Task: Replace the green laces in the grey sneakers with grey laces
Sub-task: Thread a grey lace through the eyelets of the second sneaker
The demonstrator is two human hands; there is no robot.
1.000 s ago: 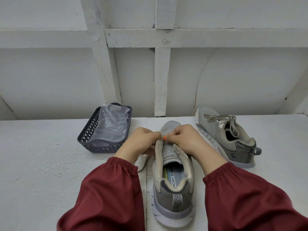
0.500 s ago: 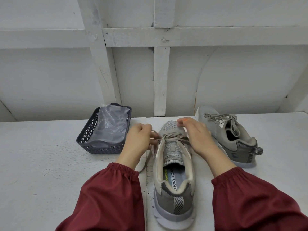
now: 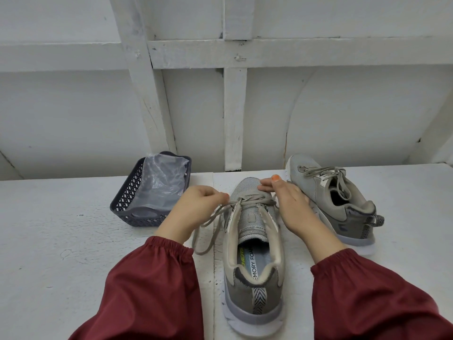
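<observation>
Grey lace [image 3: 252, 201] threaded into sneaker [image 3: 255, 266]

Seemingly soft and limp, the lace crosses the toe-end eyelets, with the shoe at the tabletop's [image 3: 73, 229] front middle. The left hand [image 3: 196, 209] pinches both strands just beside the eyelets, likely the best hold. The right hand [image 3: 289, 204] rests on the toe, its grip unclear.

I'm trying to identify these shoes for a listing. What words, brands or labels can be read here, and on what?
"EMORY FOA": white strip on the insole of the near sneaker, both ends hidden.
"CHERS": green letters beside it on that insole, start hidden.
Print along the edge of the tongue: too blurred to read.
No legible text on the far sneaker or the basket.
</observation>
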